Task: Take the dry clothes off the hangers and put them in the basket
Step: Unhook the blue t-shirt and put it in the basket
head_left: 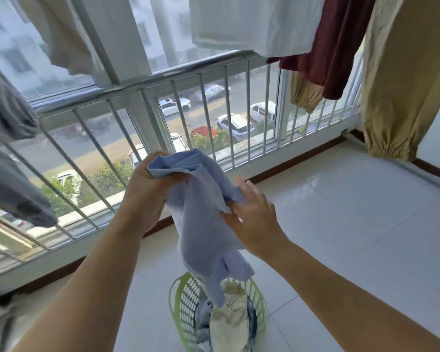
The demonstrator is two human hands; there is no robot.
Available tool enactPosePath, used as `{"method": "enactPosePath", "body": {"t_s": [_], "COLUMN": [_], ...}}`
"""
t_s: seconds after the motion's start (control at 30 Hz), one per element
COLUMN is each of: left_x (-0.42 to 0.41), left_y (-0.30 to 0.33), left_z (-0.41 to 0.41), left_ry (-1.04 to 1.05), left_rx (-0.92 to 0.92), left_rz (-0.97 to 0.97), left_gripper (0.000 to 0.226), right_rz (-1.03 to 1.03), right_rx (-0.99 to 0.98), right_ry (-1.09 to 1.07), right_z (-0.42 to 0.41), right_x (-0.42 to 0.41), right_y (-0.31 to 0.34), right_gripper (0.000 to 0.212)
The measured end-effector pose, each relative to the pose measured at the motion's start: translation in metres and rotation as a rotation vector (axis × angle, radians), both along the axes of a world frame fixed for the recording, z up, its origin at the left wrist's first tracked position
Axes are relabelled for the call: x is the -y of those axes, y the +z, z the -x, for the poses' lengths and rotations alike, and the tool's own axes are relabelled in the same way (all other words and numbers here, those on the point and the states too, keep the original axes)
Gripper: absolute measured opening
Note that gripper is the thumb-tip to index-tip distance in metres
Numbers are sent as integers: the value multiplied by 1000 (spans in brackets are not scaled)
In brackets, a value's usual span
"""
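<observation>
Two hands work one light blue garment (201, 214) in front of the window railing (148, 82), directly above the green basket (181, 301) on the tiled floor (341, 224). The left hand (148, 196) is closed around a bunched upper edge of the cloth, taking its weight, while the right hand (252, 219) pinches a side edge between thumb and forefinger with the other fingers spread loose. The garment's lower end hangs down and reaches the top of the pile in the basket. The likeliest slip from here, as I judge it, is a careless drop: the basket's mouth is narrow and already heaped, so if both hands let go while the cloth is still spread wide, part of it could drape over the rim or slide onto the floor. A loose right-hand pinch could also let that edge swing out of line. The basket holds a mound of laundry, a pale cream piece (229, 323) on top and blue-grey cloth (203, 318) under it, rising near the rim. More clothes remain hanging overhead: a white garment (252, 24), a dark red one (325, 52), tan trousers (396, 92) at the right, and grey items (8, 107) at the left, so the task looks well short of finished.
</observation>
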State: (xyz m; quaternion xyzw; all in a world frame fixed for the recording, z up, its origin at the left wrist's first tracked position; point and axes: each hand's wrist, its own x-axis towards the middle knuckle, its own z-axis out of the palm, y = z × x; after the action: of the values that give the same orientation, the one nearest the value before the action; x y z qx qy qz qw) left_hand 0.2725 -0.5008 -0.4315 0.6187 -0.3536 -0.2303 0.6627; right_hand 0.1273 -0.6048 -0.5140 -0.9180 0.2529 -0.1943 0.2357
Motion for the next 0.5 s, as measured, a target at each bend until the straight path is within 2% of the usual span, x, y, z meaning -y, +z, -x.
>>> {"method": "enactPosePath", "body": {"t_s": [0.07, 0.17, 0.23, 0.37, 0.4, 0.5], "left_x": [-12, -27, -36, -51, -53, -57], "left_y": [3, 5, 5, 7, 9, 7], "left_z": [-5, -14, -19, -29, -31, -41], "left_ry": [1, 49, 128, 225, 211, 217], "left_rx": [21, 42, 92, 229, 254, 320], "left_rz": [1, -7, -60, -220, -246, -344], "left_gripper": [35, 35, 38, 38, 38, 30], "right_rz": [-13, 5, -38, -175, -201, -211], "right_rx": [-31, 177, 247, 205, 217, 190], "right_ry": [15, 8, -3, 58, 60, 82], "right_z": [-7, -10, -10, -11, -12, -18], "right_x": [-6, -5, 4, 30, 35, 50], "right_y": [5, 11, 21, 53, 60, 71], "right_gripper": [75, 49, 36, 9, 7, 22]}}
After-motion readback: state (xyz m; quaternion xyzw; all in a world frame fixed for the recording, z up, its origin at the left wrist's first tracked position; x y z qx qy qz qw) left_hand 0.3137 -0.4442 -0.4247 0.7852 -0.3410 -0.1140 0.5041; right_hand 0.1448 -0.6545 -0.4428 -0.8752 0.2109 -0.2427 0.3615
